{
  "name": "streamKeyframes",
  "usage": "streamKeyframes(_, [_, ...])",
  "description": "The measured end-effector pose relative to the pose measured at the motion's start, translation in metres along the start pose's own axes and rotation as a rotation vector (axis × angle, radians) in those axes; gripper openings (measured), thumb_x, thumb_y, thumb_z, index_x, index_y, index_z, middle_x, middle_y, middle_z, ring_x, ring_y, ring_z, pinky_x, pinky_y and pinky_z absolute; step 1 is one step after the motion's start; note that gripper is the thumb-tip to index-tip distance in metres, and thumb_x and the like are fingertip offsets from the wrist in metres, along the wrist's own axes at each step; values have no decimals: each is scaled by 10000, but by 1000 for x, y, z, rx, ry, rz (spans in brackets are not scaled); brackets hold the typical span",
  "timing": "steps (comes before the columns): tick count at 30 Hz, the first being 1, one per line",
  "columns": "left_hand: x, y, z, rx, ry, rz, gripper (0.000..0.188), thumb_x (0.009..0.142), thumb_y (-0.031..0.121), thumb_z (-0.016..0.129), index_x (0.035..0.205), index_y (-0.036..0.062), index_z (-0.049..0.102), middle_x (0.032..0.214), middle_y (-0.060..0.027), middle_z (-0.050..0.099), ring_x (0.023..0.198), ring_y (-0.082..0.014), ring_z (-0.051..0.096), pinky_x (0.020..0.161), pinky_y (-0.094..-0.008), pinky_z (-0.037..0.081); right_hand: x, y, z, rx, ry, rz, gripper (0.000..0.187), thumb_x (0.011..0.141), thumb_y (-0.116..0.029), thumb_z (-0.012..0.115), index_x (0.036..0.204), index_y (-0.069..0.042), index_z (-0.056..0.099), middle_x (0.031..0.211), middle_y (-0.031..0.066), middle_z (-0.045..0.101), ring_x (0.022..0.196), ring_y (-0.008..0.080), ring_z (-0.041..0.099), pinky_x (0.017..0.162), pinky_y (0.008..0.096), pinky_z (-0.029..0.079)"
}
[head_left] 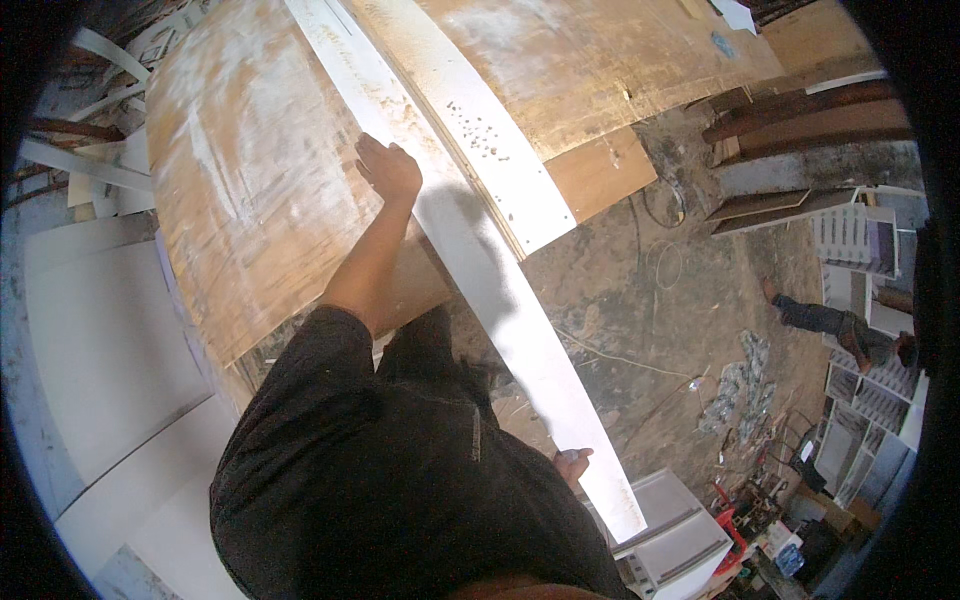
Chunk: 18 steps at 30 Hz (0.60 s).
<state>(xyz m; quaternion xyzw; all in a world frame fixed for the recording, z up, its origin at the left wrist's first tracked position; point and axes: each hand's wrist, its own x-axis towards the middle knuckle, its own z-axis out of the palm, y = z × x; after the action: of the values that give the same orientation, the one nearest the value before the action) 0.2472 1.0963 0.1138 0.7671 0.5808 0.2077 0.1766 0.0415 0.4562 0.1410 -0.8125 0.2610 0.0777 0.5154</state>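
Note:
A long, narrow white board slants from the far side of the work table down past my right side. Its near end sticks out beyond the table. My left hand rests at the board's left edge, over the plywood top, with its fingers stretched out and apart. Close to the near end, my right hand is closed at the board's left edge. A small greyish thing shows at its fingers, too small to name. Beside the long board lies another white strip with a scatter of dark bits on it.
The worn plywood table top spreads ahead. White panels lean at the left. On the right, a person sits low by white slatted frames. Cables and a crumpled plastic sheet lie on the floor; a white cabinet stands near.

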Motion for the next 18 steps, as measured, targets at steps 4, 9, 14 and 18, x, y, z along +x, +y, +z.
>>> streamKeyframes(4, [11, -4, 4, 51, 24, 40, 617, 984, 202, 393, 1474, -111, 184, 1552, -248, 231, 1463, -356, 187, 1199, -481, 124, -1, -16, -8, 143, -188, 109, 558, 1031, -466, 408, 1092, 63, 573, 993, 114, 652, 799, 212, 616, 677, 347, 527])
streamKeyframes(9, [30, 0, 2, 29, 26, 18, 597, 993, 215, 384, 1469, -103, 215, 1550, -231, 254, 1458, -336, 212, 1197, -478, 141, 4, -21, 26, 183, -4, 170, 541, 1027, -486, 401, 987, 19, 593, 824, 52, 632, 696, 195, 599, 638, 316, 516])
streamKeyframes(14, [19, 3, 2, -37, -10, 17, 621, 993, 227, 403, 1475, -103, 192, 1557, -232, 238, 1461, -328, 206, 1200, -475, 141, 32, 38, -2, -256, -141, -1, 552, 1010, -533, 411, 834, -33, 566, 681, 7, 559, 570, 182, 521, 552, 311, 458])
streamKeyframes(18, [-29, -3, 12, 11, 51, 23, 643, 985, 228, 408, 1476, -114, 172, 1545, -258, 238, 1458, -365, 193, 1199, -470, 134, 59, 67, -3, 721, -185, 480, 588, 1008, -562, 382, 798, -36, 542, 686, 10, 547, 548, 178, 495, 497, 334, 426])
